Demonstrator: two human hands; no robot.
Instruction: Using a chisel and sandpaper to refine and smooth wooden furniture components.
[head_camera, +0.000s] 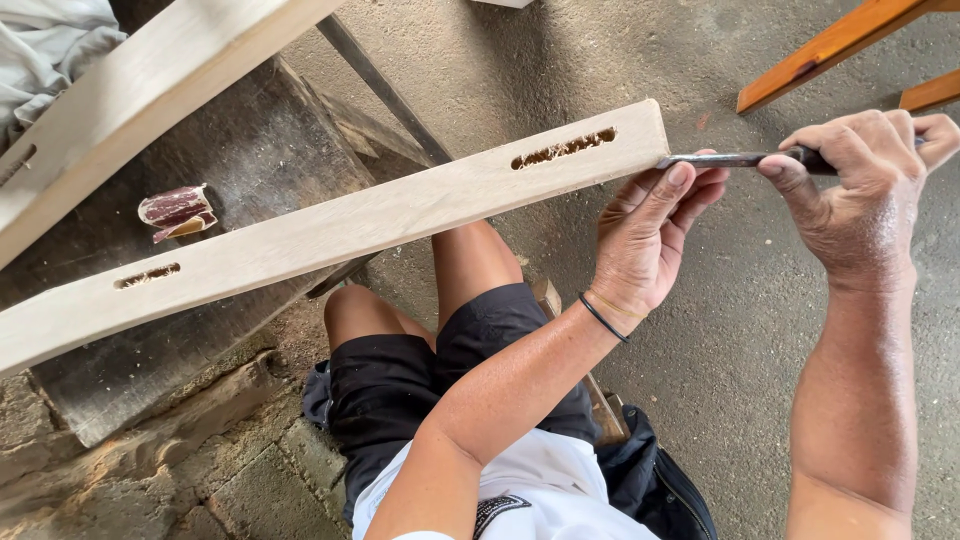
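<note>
The pale wooden plank (330, 232) runs slantwise across the dark workbench (250, 150), its free end hanging past the bench so the end grain is reachable. At that end the left hand (645, 240) curls loosely, fingers steadying the chisel (725, 159) blade, while the right hand (865, 190) is clenched fully round the handle, driving it level.

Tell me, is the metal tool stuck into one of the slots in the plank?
No, the chisel tip meets the plank's end, past the near slot, steadied by the left hand.
</note>
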